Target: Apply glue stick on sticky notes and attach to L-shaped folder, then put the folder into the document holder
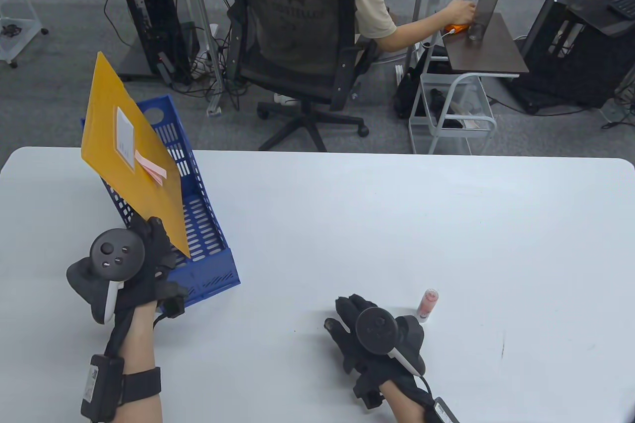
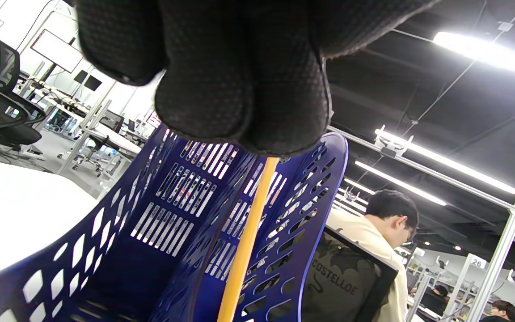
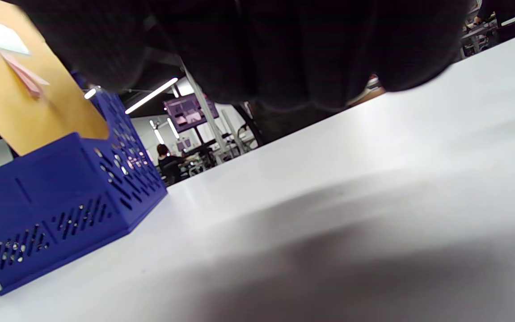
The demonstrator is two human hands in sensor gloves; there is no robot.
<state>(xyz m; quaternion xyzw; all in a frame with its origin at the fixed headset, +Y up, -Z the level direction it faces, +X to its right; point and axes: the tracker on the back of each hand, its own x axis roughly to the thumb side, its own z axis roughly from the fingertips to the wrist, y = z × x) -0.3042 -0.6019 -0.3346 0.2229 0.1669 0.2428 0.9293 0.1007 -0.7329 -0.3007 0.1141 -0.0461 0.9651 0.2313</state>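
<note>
My left hand pinches the lower edge of the yellow L-shaped folder. The folder leans left, its lower corner inside the blue document holder and most of it sticking out above. Pink sticky notes sit on its face below a white label. In the left wrist view the folder's edge runs down between the holder's slotted walls, under my fingers. My right hand rests on the table, holding nothing. The glue stick lies just right of it.
The white table spreads to the right of the holder. Beyond its far edge a person sits in a black office chair, next to a small side table with a bottle. A computer tower stands on the floor.
</note>
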